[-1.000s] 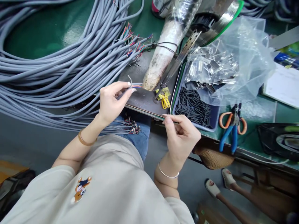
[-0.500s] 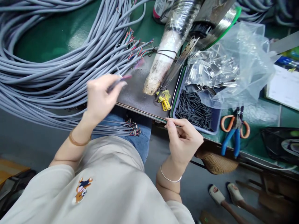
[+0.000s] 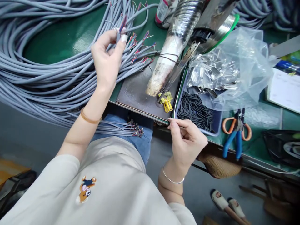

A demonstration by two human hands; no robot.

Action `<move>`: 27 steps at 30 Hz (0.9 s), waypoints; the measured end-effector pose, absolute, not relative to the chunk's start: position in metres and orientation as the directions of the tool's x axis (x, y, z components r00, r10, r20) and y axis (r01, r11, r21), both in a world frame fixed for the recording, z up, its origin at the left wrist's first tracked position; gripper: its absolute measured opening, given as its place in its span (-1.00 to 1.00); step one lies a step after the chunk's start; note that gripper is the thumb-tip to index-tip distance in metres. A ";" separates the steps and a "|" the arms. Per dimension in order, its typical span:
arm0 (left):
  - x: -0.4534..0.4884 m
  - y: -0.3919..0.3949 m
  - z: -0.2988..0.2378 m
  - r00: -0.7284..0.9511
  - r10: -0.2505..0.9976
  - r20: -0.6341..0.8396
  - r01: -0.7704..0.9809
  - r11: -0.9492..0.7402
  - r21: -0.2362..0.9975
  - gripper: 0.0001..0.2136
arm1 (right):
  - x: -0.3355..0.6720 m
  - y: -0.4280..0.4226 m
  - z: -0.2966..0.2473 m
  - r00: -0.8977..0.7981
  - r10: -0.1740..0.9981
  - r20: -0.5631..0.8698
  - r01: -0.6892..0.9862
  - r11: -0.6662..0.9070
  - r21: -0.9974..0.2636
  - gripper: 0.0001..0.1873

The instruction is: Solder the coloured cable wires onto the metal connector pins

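Observation:
Raised over the bundle of grey cables, my left hand pinches the end of one grey cable, with red and blue wires sticking up from it. My right hand is closed in a pinch at the table edge, beside a blue-grey tray. A tiny dark bit shows at its fingertips, too small to name. Many short black tubes lie in the tray. Several finished-looking cable ends with small connectors rest across my lap.
A wrapped white pipe slants down over a dark board, near a yellow clip. A solder spool stands behind. A clear bag of metal parts overhangs the tray. Pliers lie right. Another person's feet show below.
My left hand has moved up and away over the cable bundle, still holding the cable end. My right hand stays pinched near the tray. The view has shifted slightly.

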State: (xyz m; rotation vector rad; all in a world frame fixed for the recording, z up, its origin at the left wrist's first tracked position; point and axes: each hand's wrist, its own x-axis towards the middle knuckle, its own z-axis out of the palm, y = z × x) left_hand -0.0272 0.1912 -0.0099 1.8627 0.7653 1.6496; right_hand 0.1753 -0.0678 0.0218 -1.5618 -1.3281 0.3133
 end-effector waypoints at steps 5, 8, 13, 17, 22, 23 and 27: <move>-0.009 0.074 0.018 0.025 0.910 0.414 -0.321 -0.384 0.865 -0.67 | 0.176 -0.066 0.023 0.385 0.824 0.417 0.587 0.130 -0.799 -0.87; 0.000 0.032 0.020 0.254 0.956 0.145 -0.302 -0.064 0.951 -0.63 | 0.171 -0.063 0.027 0.409 0.799 0.440 0.596 0.131 -0.792 -0.81; 0.003 0.017 0.002 0.385 0.919 -0.081 -0.297 0.206 0.932 -0.60 | 0.159 -0.058 0.028 0.406 0.828 0.387 0.604 0.075 -0.794 -0.74; 0.003 0.014 -0.002 0.409 0.905 -0.121 -0.287 0.253 0.924 -0.61 | 0.153 -0.052 0.020 0.346 0.898 0.272 0.539 0.048 -0.841 -0.87; -0.001 0.010 0.000 0.451 0.885 -0.113 -0.228 0.237 0.945 -0.64 | 0.153 -0.047 0.011 0.326 0.935 0.136 0.322 0.025 -0.946 -0.88; -0.003 0.010 0.000 0.459 0.882 -0.103 -0.216 0.223 0.951 -0.67 | 0.153 -0.047 0.011 0.325 0.938 0.121 0.297 0.020 -0.955 -0.88; -0.005 0.007 -0.001 0.477 0.878 -0.030 -0.112 0.095 0.989 -0.75 | 0.153 -0.047 0.010 0.333 0.938 0.100 0.281 0.003 -0.960 -0.87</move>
